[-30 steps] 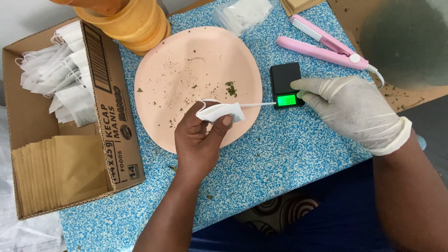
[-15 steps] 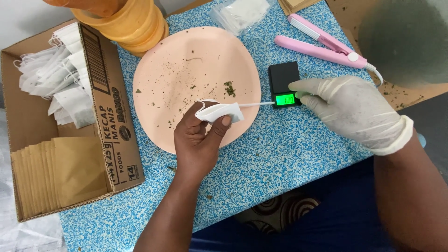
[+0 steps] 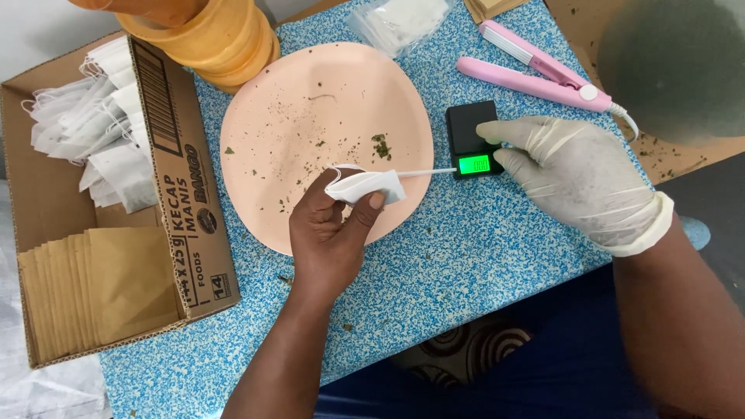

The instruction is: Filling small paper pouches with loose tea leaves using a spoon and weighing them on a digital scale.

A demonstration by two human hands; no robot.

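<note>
Pinching small white tea bag (image 3: 365,186) in your left hand (image 3: 330,233), thumb and fingers clamped, over near edge of pink plate (image 3: 264,147). Your gloved right hand (image 3: 578,174) rests loosely curled on black pocket scale (image 3: 471,140), gripping nothing; display lit green. Step judged: weighing. Next move calls for placing bag squarely on platform, hand clear.

The plate (image 3: 310,101) lies between the cardboard box (image 3: 186,209) at left and the scale (image 3: 470,140) at right.
</note>
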